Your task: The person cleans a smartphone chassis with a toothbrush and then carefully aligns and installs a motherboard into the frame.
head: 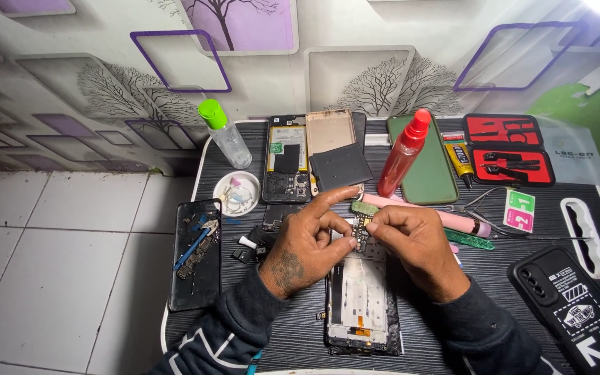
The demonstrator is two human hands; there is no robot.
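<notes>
While both my hands hover over the opened phone frame (364,305), my left hand (307,243) and right hand (414,236) pinch a small circuit board (362,229) between thumb and fingertips, left forefinger held out straight. I judge it light, stiff, fragile; I would grip its bare edges, not components.

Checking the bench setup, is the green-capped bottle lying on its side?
No, the green-capped bottle stands upright, slightly tilted, beside the small white dish.
</notes>
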